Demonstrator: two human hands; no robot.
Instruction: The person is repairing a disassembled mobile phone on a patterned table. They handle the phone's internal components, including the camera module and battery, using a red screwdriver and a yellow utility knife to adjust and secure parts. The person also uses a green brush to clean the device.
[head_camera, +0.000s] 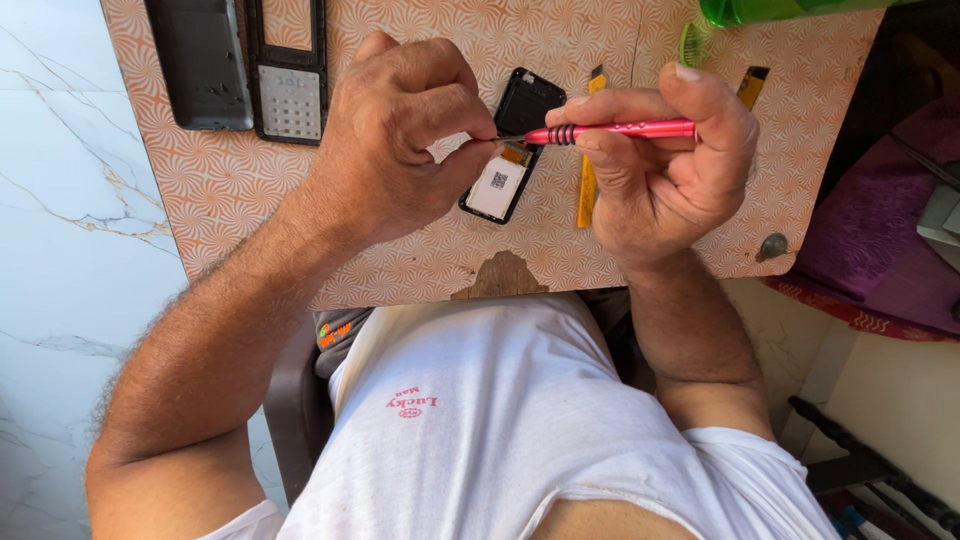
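Two hands busy: left hand (400, 140) pinching opened black phone body (512, 150) beneath its fingertips, right hand (660, 160) clasping red screwdriver (615, 130), tip between left fingers. Mid-unscrewing, seemingly; next needs steady turning.

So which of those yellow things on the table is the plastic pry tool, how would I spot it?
Start at the patterned table. Between the opened phone and the right hand lies the yellow pry tool, a long thin strip running top to bottom. The other yellow piece is shorter and beyond that hand.
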